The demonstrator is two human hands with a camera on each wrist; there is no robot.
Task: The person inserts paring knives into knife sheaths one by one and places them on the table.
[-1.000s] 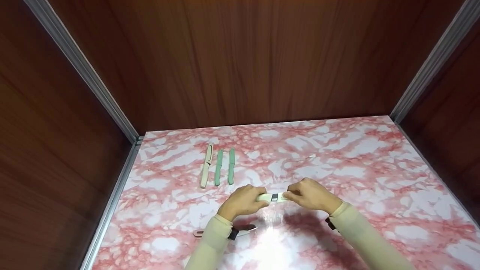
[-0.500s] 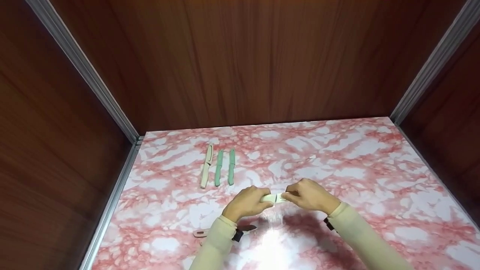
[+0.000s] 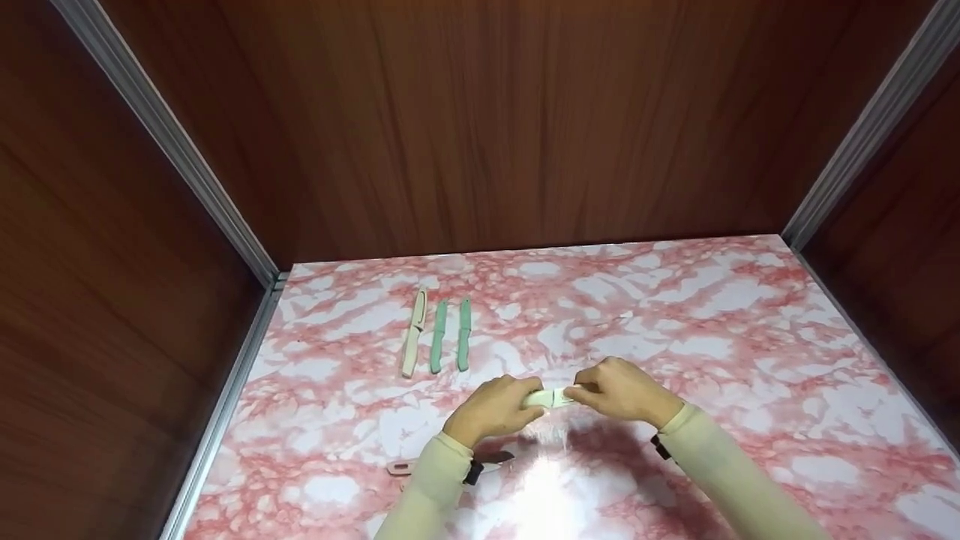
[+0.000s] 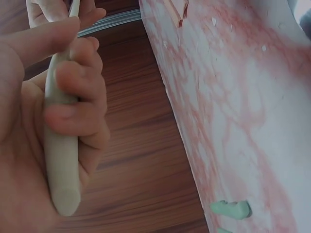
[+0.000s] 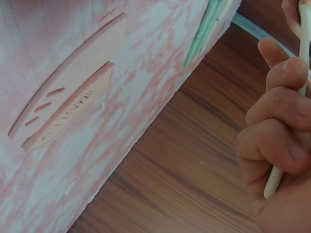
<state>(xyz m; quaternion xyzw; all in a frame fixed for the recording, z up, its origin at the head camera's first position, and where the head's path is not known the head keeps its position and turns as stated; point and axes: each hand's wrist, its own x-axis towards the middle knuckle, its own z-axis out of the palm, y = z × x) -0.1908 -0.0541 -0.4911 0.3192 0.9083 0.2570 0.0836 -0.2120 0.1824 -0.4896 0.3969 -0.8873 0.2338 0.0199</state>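
Observation:
In the head view my left hand (image 3: 493, 407) grips the cream handle (image 3: 537, 399) of a small knife. Fingers wrap round this handle in the left wrist view, the thumb lying along it. Opposite, my right hand (image 3: 622, 388) pinches the pale knife sheath (image 3: 562, 397), with curled fingers round it in the right wrist view. Handle and sheath lie in line above the table, a thin dark line between them. The blade is hidden. Beneath my left forearm lies a partly covered tool with a pale slotted end (image 3: 401, 467) and a dark blade-like part (image 3: 495, 456).
On the pink marbled table (image 3: 712, 337), a cream knife (image 3: 413, 337) and two green knives, one left (image 3: 438, 337) and one right (image 3: 464, 337), lie side by side. The right wrist view shows a flat peach slotted piece (image 5: 73, 92). Brown panels (image 3: 480, 127) enclose the table.
My left hand has moved right towards the right hand. The dark strip between handle and sheath has narrowed to a line. The knives on the table have not moved.

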